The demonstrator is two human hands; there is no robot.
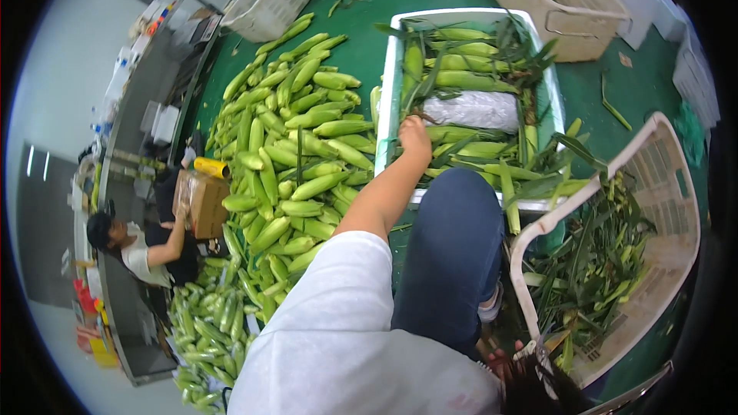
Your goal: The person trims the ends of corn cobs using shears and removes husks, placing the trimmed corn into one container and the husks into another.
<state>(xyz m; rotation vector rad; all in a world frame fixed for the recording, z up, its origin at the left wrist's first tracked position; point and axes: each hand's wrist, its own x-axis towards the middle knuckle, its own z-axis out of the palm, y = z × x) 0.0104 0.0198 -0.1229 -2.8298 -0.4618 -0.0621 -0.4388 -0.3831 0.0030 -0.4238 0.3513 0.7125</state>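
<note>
My left hand (415, 134) reaches over the left wall of a white foam box (395, 75). Its fingers are at the brown silk of an ear of corn (424, 115), and whether they grip it is hidden. Green corn ears in husks (470, 79) lie in rows inside the box, with loose leaves around them. Between the rows sits a white plastic-wrapped pack (471, 110). Low in the picture, only some fingertips of my right hand (500, 351) show beside my leg, partly covered by hair; what they hold cannot be made out.
A large heap of corn (305, 150) covers the green floor (582, 89) at left, near bagged corn (210, 328). A plastic crate (671, 196) of husk trimmings stands at right. Other crates (553, 17) stand behind. At left, a person (155, 248) handles a cardboard box (202, 202).
</note>
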